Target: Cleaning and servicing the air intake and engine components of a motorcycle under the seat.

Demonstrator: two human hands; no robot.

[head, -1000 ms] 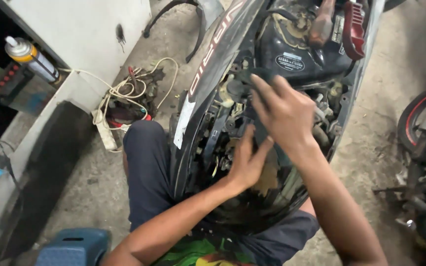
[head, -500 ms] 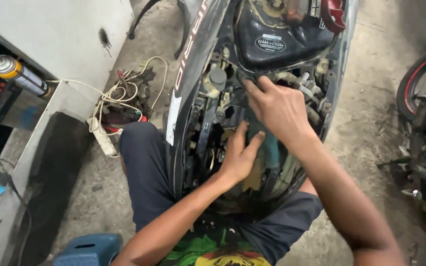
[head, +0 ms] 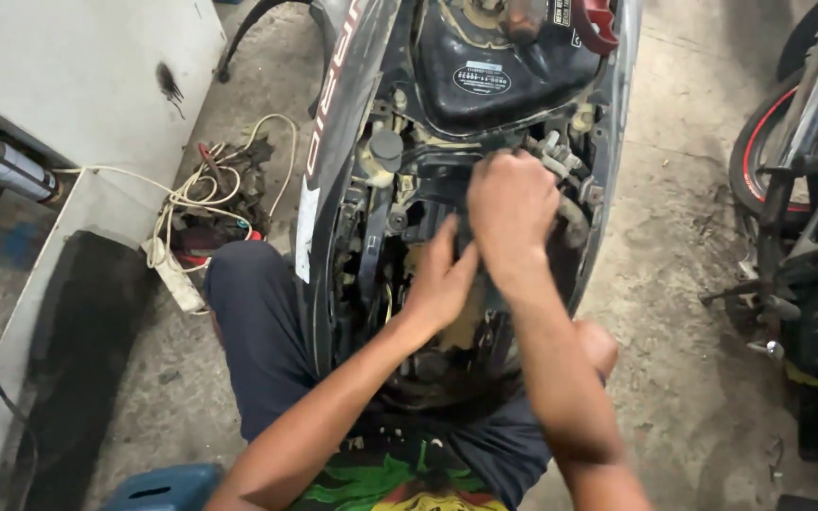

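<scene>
Black scooter frame [head: 352, 142]: right hand [head: 513, 203] fisted on hidden parts, left hand [head: 437, 284] open, pressing.

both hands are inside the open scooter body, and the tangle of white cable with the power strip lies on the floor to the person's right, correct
Not quite. Both the left hand and the right hand are inside the open scooter body, but the tangle of white cable with the power strip lies on the floor to the person's left, beside the left leg. The head view shows it.
</scene>
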